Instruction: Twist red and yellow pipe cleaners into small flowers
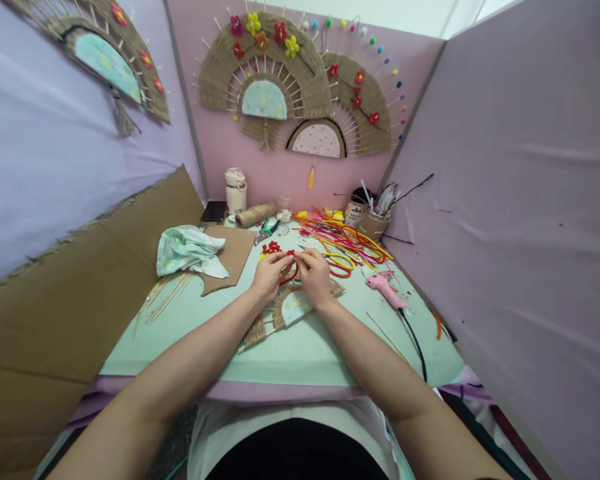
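Head view: left hand and right hand meet at frame centre over the table, each grip pinching a red pipe cleaner (bent into a loop between them). Half-made fan just below the hands; pink glue gun to the right, apart.

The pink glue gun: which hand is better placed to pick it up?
The right hand. The glue gun lies on the table's right side, close beside it; the left hand would need to cross over.
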A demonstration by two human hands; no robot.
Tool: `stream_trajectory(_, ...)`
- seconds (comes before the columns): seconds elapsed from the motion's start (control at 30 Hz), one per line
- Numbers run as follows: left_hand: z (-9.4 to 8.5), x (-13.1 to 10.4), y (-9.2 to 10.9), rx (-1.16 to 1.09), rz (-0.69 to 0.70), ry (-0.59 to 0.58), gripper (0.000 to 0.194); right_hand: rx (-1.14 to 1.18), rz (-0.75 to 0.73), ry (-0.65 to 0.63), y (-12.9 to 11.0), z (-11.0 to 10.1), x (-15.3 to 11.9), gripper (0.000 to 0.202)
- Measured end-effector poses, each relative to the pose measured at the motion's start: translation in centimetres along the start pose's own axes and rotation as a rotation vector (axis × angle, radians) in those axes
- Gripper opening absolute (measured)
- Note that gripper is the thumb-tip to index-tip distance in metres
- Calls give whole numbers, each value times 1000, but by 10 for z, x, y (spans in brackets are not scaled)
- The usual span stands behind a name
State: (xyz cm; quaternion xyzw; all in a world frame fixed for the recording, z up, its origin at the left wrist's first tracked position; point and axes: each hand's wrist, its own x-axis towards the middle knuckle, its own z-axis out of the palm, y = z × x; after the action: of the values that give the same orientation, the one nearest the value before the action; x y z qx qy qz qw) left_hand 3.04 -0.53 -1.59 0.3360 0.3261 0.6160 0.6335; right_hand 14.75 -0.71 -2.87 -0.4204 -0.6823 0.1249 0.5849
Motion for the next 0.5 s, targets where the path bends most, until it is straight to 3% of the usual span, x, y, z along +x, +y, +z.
stream_trajectory(0.27, -2, 4, 5, -18, -8, 4, 31, 129, 130, -95, -17, -2, 1, 25)
stream_trajectory(0.4, -4, 4, 9, 28, -56, -69, 31, 189, 184, -41, -13, -11, 12, 26)
stream_trajectory(0.5, -3, 2, 10, 67, -103, -138, 31, 208, 148, -148, -7, -18, 20, 26)
